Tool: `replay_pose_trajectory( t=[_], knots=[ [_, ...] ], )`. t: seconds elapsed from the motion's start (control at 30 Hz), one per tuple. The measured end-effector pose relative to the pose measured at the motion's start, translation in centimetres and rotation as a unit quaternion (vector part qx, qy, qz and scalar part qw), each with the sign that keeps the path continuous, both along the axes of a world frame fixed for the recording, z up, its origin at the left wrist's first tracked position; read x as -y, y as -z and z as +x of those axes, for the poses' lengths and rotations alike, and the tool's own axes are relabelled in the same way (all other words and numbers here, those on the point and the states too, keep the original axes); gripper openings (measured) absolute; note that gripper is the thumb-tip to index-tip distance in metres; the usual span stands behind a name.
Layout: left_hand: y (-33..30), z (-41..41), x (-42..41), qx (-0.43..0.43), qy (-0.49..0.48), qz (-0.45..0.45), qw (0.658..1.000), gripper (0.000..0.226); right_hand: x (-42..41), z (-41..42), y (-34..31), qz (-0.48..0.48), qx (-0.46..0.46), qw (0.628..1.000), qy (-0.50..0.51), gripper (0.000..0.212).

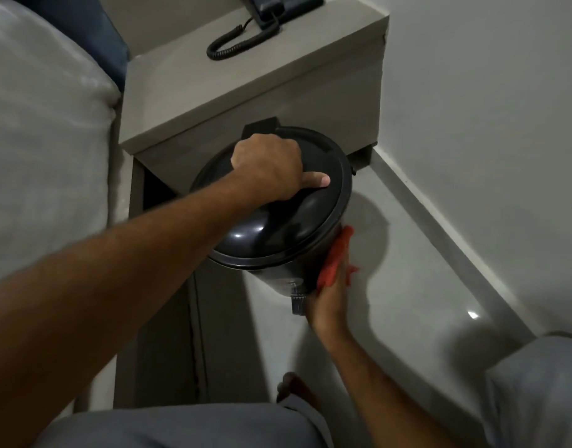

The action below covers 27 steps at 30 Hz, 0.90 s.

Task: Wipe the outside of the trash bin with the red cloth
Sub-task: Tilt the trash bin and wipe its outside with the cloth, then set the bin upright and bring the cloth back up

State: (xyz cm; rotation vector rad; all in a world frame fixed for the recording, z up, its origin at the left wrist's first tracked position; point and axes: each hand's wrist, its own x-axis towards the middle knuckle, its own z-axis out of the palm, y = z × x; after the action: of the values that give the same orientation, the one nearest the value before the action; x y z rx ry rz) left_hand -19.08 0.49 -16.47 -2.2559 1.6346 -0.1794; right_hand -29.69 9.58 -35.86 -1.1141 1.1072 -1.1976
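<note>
A black round pedal trash bin (pixel 278 234) with a glossy domed lid stands on the floor, tilted toward me, in front of the bedside table. My left hand (pixel 271 168) lies on the far part of the lid, fingers curled over its rim and thumb flat on the lid. The red cloth (pixel 336 258) is pressed flat against the bin's right side by my right hand (pixel 330 297), whose palm is turned to the bin wall. Much of the cloth is hidden between palm and bin. The bin's pedal (pixel 298 304) shows just left of my right wrist.
A grey bedside table (pixel 246 101) stands directly behind the bin, with a dark phone and coiled cord (pixel 242 42) on top. A bed with light bedding (pixel 45 150) fills the left. A white wall with a skirting strip (pixel 446 234) runs along the right. My knees are at the bottom edge.
</note>
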Motion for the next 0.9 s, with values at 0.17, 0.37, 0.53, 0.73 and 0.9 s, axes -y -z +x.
replay_pose_trajectory(
  t=[0.17, 0.37, 0.53, 0.73, 0.9],
  knots=[
    [0.2, -0.4, -0.2, 0.005, -0.007, 0.004, 1.000, 0.076, -0.4, 0.3, -1.5, 0.185, 0.005, 0.980, -0.079, 0.094],
    [-0.6, 0.1, -0.1, -0.016, 0.018, 0.001, 1.000, 0.073, 1.3, -2.5, -8.8, 0.173, 0.083, 0.978, -0.081, 0.089],
    [-2.6, 2.3, 1.2, -0.141, 0.041, 0.009, 0.989, 0.059, 7.5, -5.0, -17.7, 0.085, 0.000, 0.995, -0.056, 0.070],
    [-2.7, 6.2, 2.5, -0.324, 0.032, 0.084, 0.942, 0.051, 16.4, -1.9, -28.8, 0.096, 0.074, 0.986, -0.118, 0.065],
    [-6.3, 10.3, 2.0, -0.805, -0.313, -0.108, 0.492, 0.070, 19.3, 3.7, -33.7, 0.185, 0.225, 0.931, -0.220, 0.038]
  ],
)
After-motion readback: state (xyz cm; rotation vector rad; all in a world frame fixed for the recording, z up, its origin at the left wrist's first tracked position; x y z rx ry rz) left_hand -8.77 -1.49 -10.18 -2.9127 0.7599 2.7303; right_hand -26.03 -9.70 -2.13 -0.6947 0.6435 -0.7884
